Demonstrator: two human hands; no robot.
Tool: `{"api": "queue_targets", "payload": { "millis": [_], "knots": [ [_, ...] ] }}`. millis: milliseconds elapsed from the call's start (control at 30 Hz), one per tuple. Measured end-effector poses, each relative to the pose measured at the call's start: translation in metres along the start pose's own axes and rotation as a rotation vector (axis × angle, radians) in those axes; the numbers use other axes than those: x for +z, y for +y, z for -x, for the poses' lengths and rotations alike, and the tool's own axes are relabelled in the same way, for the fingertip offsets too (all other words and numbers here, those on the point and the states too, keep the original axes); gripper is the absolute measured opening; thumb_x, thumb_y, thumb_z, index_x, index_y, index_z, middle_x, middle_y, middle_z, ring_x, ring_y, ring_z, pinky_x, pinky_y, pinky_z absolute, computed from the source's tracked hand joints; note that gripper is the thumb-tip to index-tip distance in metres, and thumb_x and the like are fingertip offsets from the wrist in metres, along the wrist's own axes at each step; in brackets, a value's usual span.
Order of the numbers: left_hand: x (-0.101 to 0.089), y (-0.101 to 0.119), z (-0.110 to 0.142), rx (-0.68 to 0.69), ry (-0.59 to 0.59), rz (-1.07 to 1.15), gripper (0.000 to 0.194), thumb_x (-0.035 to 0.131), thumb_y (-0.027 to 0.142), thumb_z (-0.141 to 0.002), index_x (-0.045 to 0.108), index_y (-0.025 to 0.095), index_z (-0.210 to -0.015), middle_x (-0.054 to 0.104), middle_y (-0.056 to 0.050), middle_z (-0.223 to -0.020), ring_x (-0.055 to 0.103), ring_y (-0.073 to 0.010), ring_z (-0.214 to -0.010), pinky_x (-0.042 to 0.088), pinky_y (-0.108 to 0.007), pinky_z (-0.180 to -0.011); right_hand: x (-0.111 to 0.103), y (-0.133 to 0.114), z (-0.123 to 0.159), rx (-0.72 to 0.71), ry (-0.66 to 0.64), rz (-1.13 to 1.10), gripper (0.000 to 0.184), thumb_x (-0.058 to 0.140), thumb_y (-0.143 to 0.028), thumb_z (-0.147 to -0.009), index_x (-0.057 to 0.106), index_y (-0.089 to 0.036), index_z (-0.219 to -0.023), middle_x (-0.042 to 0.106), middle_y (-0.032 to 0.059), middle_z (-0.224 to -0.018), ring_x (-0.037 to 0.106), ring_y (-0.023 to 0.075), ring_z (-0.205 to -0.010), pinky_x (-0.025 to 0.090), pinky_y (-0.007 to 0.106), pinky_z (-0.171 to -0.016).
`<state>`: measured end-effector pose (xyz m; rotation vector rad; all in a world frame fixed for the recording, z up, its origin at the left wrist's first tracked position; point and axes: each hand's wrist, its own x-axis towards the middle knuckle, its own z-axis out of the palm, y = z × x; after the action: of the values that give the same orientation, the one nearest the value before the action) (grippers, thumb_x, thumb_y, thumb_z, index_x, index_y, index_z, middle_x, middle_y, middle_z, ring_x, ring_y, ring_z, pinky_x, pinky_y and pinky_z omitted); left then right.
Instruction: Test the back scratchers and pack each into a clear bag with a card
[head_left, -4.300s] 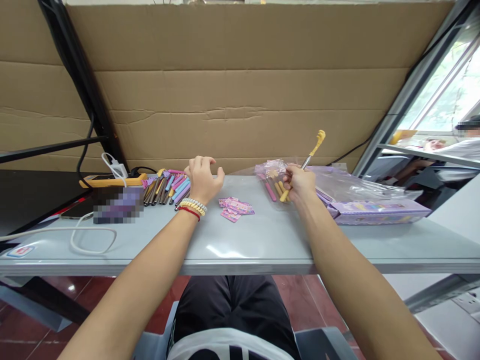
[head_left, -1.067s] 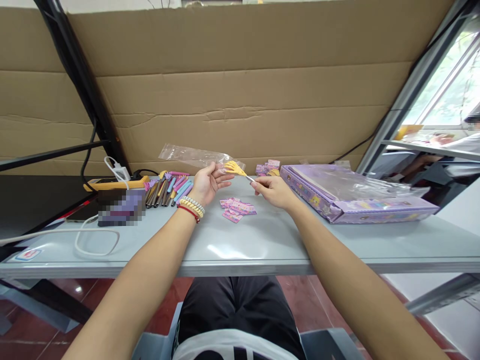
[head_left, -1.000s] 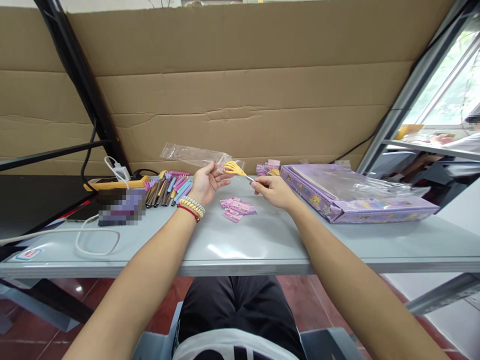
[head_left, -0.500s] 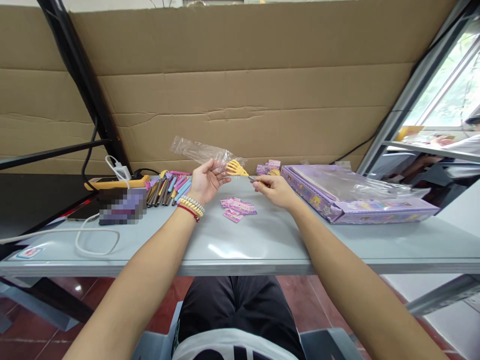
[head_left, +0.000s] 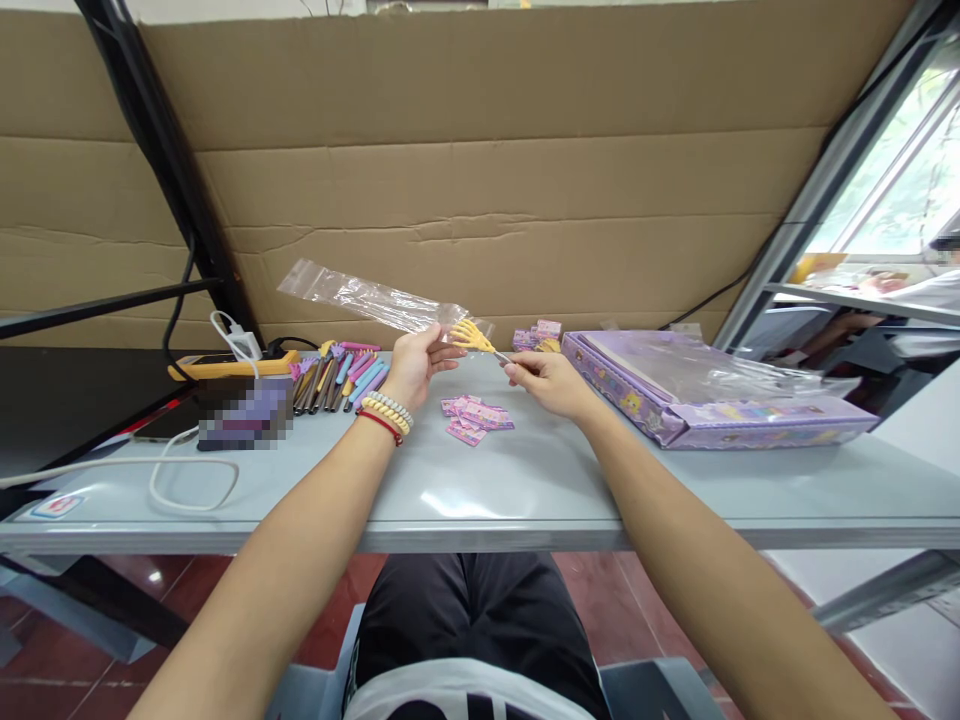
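Observation:
My right hand (head_left: 546, 384) pinches the metal shaft of a back scratcher with a yellow claw-shaped head (head_left: 471, 336); the head points left. A long clear plastic bag (head_left: 367, 298) is gripped in my left hand (head_left: 420, 366), between thumb and fingers. The bag's near end lies at the yellow head; I cannot tell how far the head is inside it. Its other end stretches up to the left. Below, between my hands, several pink and purple printed cards (head_left: 477, 416) lie loosely on the grey table (head_left: 525, 490).
Back left lies a bundle of sticks with coloured handles (head_left: 341, 376), near a yellow device (head_left: 217, 368) and a white cable (head_left: 196, 508). A purple box (head_left: 750, 420) with clear plastic on top stands right. More small printed cards (head_left: 541, 332) lie behind my right hand. Cardboard (head_left: 480, 180) walls the back.
The clear bag has stretched out further to the left and lies straighter. My left hand has turned and closed more around it. My right hand and the back scratcher have barely moved.

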<state>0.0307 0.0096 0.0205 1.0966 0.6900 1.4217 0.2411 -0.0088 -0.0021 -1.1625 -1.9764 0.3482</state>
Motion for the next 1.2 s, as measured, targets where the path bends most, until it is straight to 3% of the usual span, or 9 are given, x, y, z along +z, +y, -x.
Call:
{"api": "queue_targets", "payload": {
  "millis": [300,567,900,1200],
  "knots": [
    [0.0005,-0.0002,0.0007,0.023,0.086,-0.205,0.011,0.059,0.022,-0.077,0.061,0.012,-0.072,0.067,-0.004,-0.069,0.066,-0.014,-0.057,0.046,-0.021,-0.049,-0.0017,0.0006,0.0009,0.001,0.022,0.049,0.035,0.047,-0.046,-0.084,0.061,-0.017,-0.072,0.055,0.0007,-0.067,0.041,0.0112,-0.059,0.031,0.025,-0.057],
    [-0.0002,0.0011,0.0026,0.048,0.058,-0.21,0.012,0.067,0.024,-0.072,0.063,0.013,-0.075,0.067,-0.004,-0.074,0.066,-0.0131,-0.06,0.047,-0.021,-0.052,-0.0021,-0.0003,0.0,0.01,0.034,0.101,0.034,0.048,-0.045,-0.083,0.062,-0.016,-0.073,0.056,0.0012,-0.065,0.043,0.0119,-0.059,0.03,0.026,-0.057],
    [0.0004,-0.0006,0.0034,-0.014,-0.083,-0.11,0.024,0.075,0.028,-0.07,0.064,0.011,-0.083,0.071,-0.008,-0.082,0.067,-0.0129,-0.061,0.048,-0.021,-0.051,-0.0006,-0.0016,0.0006,-0.031,0.009,0.058,0.033,0.048,-0.045,-0.083,0.063,-0.017,-0.074,0.056,0.0014,-0.062,0.043,0.0128,-0.059,0.03,0.026,-0.055],
    [-0.0022,-0.0043,0.0047,-0.035,-0.253,-0.262,0.03,0.079,0.033,-0.064,0.068,0.011,-0.08,0.071,-0.01,-0.086,0.066,-0.0135,-0.06,0.049,-0.023,-0.054,0.0,-0.0025,0.0014,-0.044,-0.031,0.037,0.031,0.05,-0.043,-0.083,0.061,-0.017,-0.071,0.056,0.0007,-0.064,0.042,0.0114,-0.058,0.031,0.026,-0.056]
  ]
}}
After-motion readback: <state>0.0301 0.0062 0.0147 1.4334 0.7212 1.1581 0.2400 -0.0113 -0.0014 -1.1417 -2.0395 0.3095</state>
